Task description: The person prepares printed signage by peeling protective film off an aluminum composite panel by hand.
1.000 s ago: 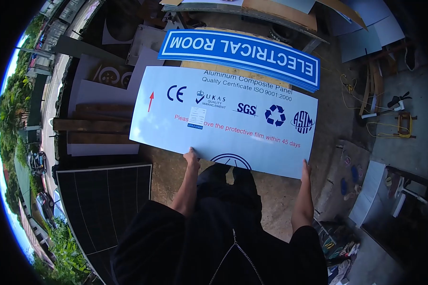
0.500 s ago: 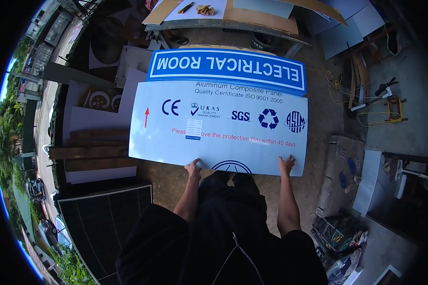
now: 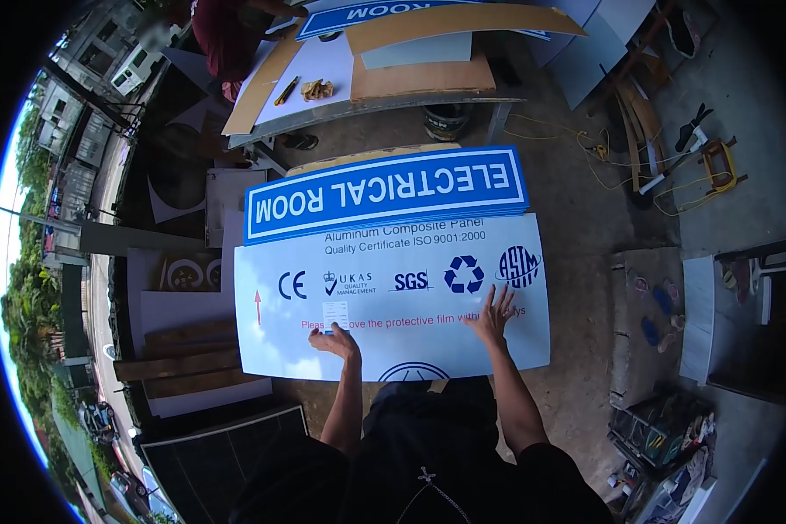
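The left hand point(image 3: 338, 343) and right hand point(image 3: 491, 319), fingers apart and gripping nothing, are over the white panel point(image 3: 393, 304), whose far edge the blue sign stack point(image 3: 389, 194) covers, and spread palms pressing evenly would steady it best

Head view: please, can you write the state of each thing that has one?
White panel, printed face up.
Left hand, open, over the panel.
Right hand, open, fingers spread.
Near blue signs, stacked, lettering upside down in this view.
Paper label, flat on the panel.
Brown wad, crumpled.
Yellow cord, loose, tangled.
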